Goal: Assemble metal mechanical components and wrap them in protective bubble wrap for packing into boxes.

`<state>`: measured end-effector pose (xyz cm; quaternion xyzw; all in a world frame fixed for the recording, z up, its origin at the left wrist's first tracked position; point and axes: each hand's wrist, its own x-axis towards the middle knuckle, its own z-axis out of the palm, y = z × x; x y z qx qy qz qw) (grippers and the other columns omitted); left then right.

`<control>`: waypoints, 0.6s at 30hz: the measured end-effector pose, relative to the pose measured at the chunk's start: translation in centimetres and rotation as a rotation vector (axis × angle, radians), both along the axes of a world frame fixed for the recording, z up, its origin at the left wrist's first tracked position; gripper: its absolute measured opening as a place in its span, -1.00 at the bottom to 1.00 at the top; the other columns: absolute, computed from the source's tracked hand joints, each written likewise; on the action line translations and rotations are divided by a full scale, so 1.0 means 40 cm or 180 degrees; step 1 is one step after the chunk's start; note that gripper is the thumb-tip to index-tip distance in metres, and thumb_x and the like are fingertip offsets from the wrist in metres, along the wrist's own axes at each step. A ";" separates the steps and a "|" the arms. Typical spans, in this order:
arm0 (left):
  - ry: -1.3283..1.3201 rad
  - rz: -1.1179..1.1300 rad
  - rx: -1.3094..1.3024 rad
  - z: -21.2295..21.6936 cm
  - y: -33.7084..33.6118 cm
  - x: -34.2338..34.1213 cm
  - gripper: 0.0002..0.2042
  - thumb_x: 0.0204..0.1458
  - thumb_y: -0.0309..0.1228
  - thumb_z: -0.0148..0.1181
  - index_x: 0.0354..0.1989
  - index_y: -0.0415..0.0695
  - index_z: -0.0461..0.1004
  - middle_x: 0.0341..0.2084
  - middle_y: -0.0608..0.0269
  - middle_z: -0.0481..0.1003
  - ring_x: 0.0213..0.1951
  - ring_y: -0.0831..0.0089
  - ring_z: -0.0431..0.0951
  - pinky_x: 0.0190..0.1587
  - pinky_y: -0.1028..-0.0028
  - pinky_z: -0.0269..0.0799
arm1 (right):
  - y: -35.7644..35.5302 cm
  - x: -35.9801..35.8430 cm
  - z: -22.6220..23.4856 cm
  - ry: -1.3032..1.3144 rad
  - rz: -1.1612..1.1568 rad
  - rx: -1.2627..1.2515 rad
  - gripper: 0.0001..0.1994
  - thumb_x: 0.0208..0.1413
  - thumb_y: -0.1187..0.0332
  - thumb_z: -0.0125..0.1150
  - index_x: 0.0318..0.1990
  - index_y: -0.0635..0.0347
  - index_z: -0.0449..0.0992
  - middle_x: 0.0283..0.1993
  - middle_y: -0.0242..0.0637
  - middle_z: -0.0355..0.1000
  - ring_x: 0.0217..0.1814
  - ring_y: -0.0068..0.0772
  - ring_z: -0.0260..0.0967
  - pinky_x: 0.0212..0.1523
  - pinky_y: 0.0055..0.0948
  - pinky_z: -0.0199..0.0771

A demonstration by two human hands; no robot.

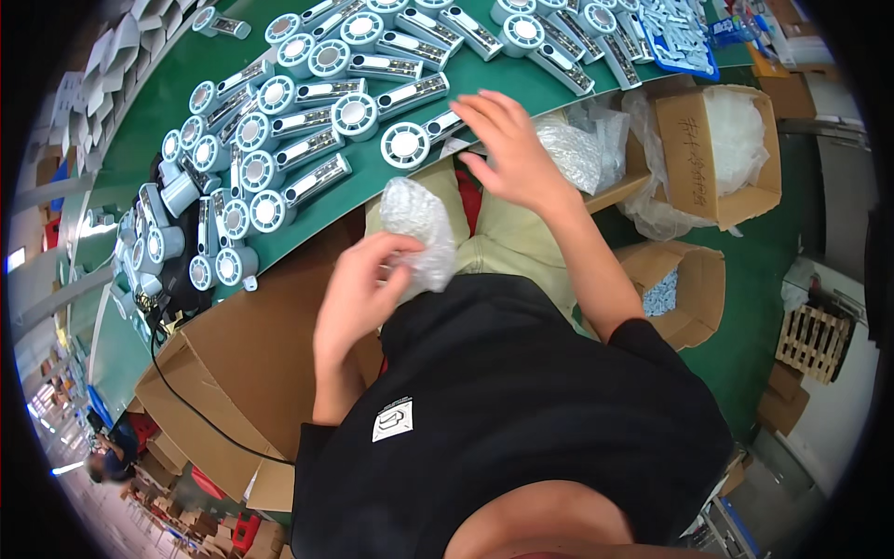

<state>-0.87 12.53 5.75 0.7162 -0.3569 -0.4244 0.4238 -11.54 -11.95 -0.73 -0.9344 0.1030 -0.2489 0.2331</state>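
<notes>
My left hand (366, 287) is closed around a clear bubble-wrap bag (414, 224), holding it over my lap just off the table edge. At the near edge of the green table lies a light-blue handheld device (406, 145) with a round, vented head and a straight handle. My right hand (507, 144) is at the end of that handle, fingers stretched and thumb apart; the fingertips partly cover the handle's tip. Whether they touch it, I cannot tell. Several more such devices (356, 115) lie in rows behind and to the left, their handles showing dark inner parts.
A blue tray (684, 67) of small light-blue parts stands at the far right of the table (307, 224). Right of me are cardboard boxes, one with clear plastic bags (736, 140), one with small blue pieces (661, 293). A large carton (242, 354) and a black cable (200, 415) are at left.
</notes>
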 end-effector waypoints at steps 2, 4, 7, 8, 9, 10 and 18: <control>0.0384 0.0291 0.0100 -0.056 -0.037 -0.065 -0.86 -0.02 -0.58 0.15 -0.27 -0.24 0.51 -0.41 0.22 0.51 -0.47 0.47 0.43 -0.40 0.52 0.37 | -0.007 0.073 -0.019 0.0280 0.0035 -0.0694 -0.45 -0.15 0.41 0.35 0.11 0.11 0.43 0.12 -0.35 0.40 0.21 -0.21 0.26 0.29 -0.27 0.19; 0.0186 0.0398 0.0100 -0.120 -0.077 -0.128 -0.92 0.03 -0.52 0.18 -0.32 -0.26 0.50 -0.52 0.25 0.50 -0.54 0.50 0.41 -0.41 0.52 0.38 | -0.028 0.095 -0.032 0.0392 0.0123 -0.0759 -0.45 -0.16 0.40 0.36 0.10 0.11 0.43 0.07 -0.37 0.42 0.15 -0.20 0.30 0.23 -0.29 0.23; 0.0536 0.0625 -0.0152 -0.258 -0.133 -0.191 -0.86 0.08 -0.45 0.19 -0.38 -0.29 0.53 -0.59 0.25 0.50 -0.55 0.52 0.42 -0.42 0.53 0.38 | -0.022 0.029 -0.001 0.0020 -0.0156 -0.0614 -0.50 -0.12 0.42 0.36 0.06 0.15 0.44 -0.11 -0.40 0.49 -0.14 -0.31 0.40 -0.04 -0.42 0.36; 0.0585 0.0644 -0.0111 -0.271 -0.153 -0.196 -0.86 0.08 -0.45 0.19 -0.38 -0.29 0.53 -0.59 0.25 0.50 -0.55 0.52 0.42 -0.42 0.53 0.38 | -0.013 -0.003 0.023 0.0072 -0.0136 -0.0577 -0.50 -0.12 0.42 0.36 0.06 0.15 0.44 -0.11 -0.40 0.49 -0.14 -0.31 0.40 -0.04 -0.42 0.36; 0.0627 0.0749 -0.0204 -0.281 -0.175 -0.199 -0.84 0.09 -0.43 0.19 -0.37 -0.32 0.55 -0.59 0.25 0.51 -0.56 0.52 0.43 -0.42 0.54 0.38 | -0.002 -0.051 0.058 0.0004 -0.0313 0.0690 -0.54 -0.10 0.44 0.35 0.05 0.18 0.45 -0.15 -0.39 0.49 -0.21 -0.40 0.36 -0.13 -0.47 0.35; 0.0659 0.0846 -0.0333 -0.286 -0.187 -0.208 -0.81 0.10 -0.41 0.19 -0.36 -0.34 0.57 -0.59 0.24 0.52 -0.57 0.51 0.44 -0.43 0.54 0.38 | 0.014 -0.112 0.084 -0.0081 -0.0509 0.1921 -0.57 -0.07 0.45 0.33 0.03 0.21 0.45 -0.19 -0.37 0.49 -0.27 -0.49 0.32 -0.22 -0.51 0.34; 0.1157 0.0308 -0.0177 -0.298 -0.320 -0.259 -0.79 0.10 -0.41 0.17 -0.31 -0.37 0.58 -0.59 0.21 0.54 -0.58 0.50 0.45 -0.44 0.55 0.38 | 0.087 -0.495 -0.011 0.0367 -0.1226 0.2166 -0.59 -0.06 0.43 0.35 0.01 0.25 0.48 -0.22 -0.33 0.45 -0.32 -0.46 0.28 -0.27 -0.52 0.31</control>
